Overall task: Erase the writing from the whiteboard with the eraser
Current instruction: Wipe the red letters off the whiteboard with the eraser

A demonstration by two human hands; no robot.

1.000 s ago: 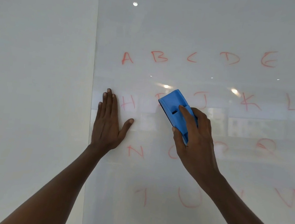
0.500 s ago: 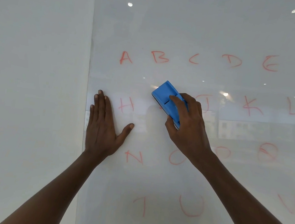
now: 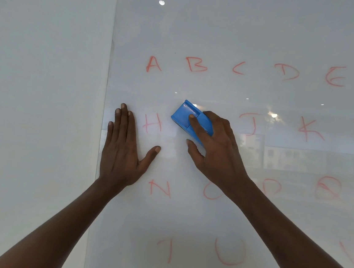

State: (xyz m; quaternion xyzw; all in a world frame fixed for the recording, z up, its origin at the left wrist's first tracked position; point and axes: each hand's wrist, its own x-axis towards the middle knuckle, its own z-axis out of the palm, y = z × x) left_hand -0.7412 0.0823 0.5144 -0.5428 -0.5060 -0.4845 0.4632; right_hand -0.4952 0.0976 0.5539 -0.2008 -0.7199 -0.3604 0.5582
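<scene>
A glossy whiteboard [image 3: 227, 29] fills the view, with red letters in rows: A, B, C, D, E on top, then H [image 3: 152, 122], J, K, L. My right hand [image 3: 216, 151] grips a blue eraser [image 3: 190, 118] pressed against the board just right of the H, where a letter is hidden or wiped. My left hand [image 3: 122, 147] lies flat on the board at its left edge, fingers straight, thumb spread toward the eraser.
A plain white wall [image 3: 39, 96] lies left of the board's edge. Lower rows carry N [image 3: 160, 188], O, P, Q, then T [image 3: 167, 248], U, V. Light spots and a window reflect in the board's right half.
My right hand has slid the eraser leftward along the second row, from beside the J toward the H. My left hand has stayed flat on the board.
</scene>
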